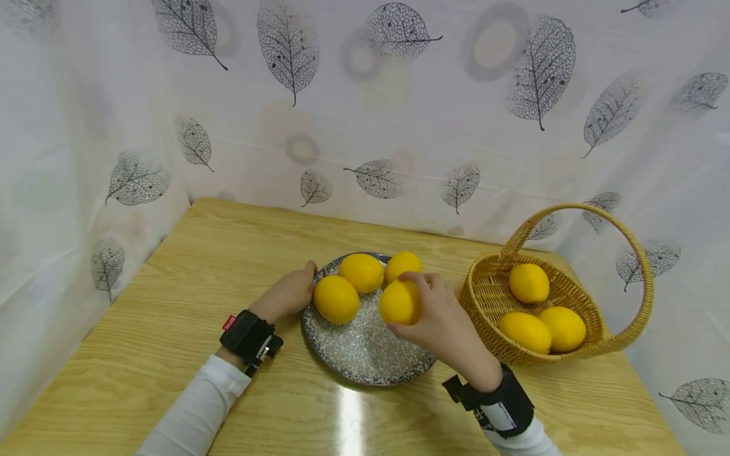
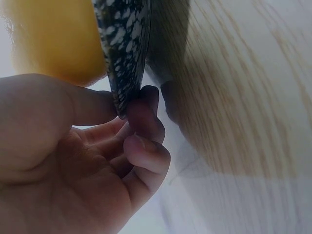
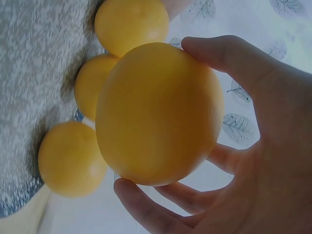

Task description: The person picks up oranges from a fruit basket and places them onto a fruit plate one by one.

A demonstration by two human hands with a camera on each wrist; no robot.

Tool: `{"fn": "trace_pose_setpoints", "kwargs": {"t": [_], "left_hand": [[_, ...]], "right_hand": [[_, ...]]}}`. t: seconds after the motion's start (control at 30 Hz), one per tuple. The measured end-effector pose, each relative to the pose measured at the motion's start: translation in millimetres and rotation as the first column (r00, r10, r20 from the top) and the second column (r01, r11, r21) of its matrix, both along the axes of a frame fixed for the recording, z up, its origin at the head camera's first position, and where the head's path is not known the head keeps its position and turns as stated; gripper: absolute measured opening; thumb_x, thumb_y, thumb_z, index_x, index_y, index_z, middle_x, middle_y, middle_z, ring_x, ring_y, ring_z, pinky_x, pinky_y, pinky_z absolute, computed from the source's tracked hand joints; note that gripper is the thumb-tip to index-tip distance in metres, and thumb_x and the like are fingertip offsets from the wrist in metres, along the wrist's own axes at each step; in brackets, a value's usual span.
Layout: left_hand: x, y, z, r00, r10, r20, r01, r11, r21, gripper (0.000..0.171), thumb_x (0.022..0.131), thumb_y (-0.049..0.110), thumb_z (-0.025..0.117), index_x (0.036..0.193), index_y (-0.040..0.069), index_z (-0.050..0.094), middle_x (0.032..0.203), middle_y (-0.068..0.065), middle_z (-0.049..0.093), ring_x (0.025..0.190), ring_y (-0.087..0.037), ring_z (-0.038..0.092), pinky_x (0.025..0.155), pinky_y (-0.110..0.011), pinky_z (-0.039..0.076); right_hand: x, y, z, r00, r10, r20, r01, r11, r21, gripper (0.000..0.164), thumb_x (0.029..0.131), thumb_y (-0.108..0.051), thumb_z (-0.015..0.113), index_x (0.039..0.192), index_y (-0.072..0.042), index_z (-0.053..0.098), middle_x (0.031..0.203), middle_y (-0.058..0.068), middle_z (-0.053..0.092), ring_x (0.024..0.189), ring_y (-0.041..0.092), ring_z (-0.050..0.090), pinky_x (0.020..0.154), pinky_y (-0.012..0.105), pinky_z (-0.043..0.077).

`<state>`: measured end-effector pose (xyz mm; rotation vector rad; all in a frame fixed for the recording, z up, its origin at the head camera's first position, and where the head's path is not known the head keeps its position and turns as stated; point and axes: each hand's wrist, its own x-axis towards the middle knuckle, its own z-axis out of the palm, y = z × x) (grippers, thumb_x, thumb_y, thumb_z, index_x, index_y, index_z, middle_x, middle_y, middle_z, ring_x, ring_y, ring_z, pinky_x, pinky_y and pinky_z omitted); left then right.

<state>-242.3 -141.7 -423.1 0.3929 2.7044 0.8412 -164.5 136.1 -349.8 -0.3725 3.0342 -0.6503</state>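
We see our right hand [image 1: 441,323] wrapped around a yellow lemon [image 1: 400,302], with the thumb on one side and the fingers [image 3: 146,209] curled under the other. The held lemon is just over the speckled plate [image 1: 365,354], near its right side. From the right wrist view the lemon [image 3: 158,114] fills most of the picture, and three more lemons sit behind it on the gray plate [image 3: 29,73].

Our left hand [image 1: 288,294] pinches the left rim of the plate. In the left wrist view the thumb [image 2: 92,105] is on top of the rim [image 2: 127,58] and the curled fingers [image 2: 146,122] are under it.

Three other lemons lie on the plate: the front lemon [image 1: 336,299] close to our left hand, the middle lemon [image 1: 362,272] behind it, and the back lemon [image 1: 403,265] right behind the one we hold. They sit close together, so the held lemon has fruit just beside it.

To the right stands a woven basket [image 1: 485,297] with a tall handle [image 1: 627,240]. It almost touches the plate. Inside it are three basket lemons [image 1: 542,316].

All of this is on a wooden surface [image 1: 188,285]. White curtains with gray leaves [image 1: 288,47] hang around the back and sides.
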Motion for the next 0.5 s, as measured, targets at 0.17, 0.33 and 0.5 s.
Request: {"fn": "trace_pose_setpoints", "kwargs": {"t": [0.17, 0.33, 0.5], "left_hand": [[0.5, 0, 0.3, 1.000, -0.003, -0.003, 0.003, 1.000, -0.003, 0.030, 0.107, 0.008, 0.042, 0.133, -0.008, 0.044, 0.106, -0.021, 0.067, 0.086, -0.024, 0.058, 0.079, -0.038, 0.052], [0.6, 0, -0.1, 1.000, -0.006, -0.012, 0.006, 1.000, 0.000, 0.030, 0.107, 0.007, 0.042, 0.132, -0.008, 0.044, 0.108, -0.022, 0.067, 0.087, -0.024, 0.059, 0.080, -0.039, 0.054], [-0.6, -1, -1.8, 1.000, -0.008, -0.021, 0.008, 1.000, 0.000, 0.029, 0.107, 0.007, 0.042, 0.131, -0.008, 0.044, 0.105, -0.021, 0.067, 0.085, -0.024, 0.059, 0.077, -0.038, 0.053]], "right_hand": [[3.7, -9, -5.7, 1.000, 0.020, -0.016, -0.020, 1.000, -0.001, 0.079, 0.074, -0.040, 0.088, 0.141, -0.022, 0.050, 0.137, 0.022, 0.053, 0.116, 0.039, 0.057, 0.083, 0.054, 0.058], [7.2, -17, -11.3, 0.999, 0.044, -0.023, -0.044, 0.999, -0.021, 0.078, 0.071, -0.037, 0.092, 0.137, -0.023, 0.052, 0.138, 0.019, 0.053, 0.119, 0.038, 0.056, 0.087, 0.056, 0.056], [11.8, -25, -16.9, 0.997, 0.071, -0.001, -0.071, 0.996, -0.056, 0.078, 0.068, -0.032, 0.094, 0.135, -0.022, 0.055, 0.137, 0.017, 0.053, 0.120, 0.037, 0.056, 0.090, 0.057, 0.056]]}}
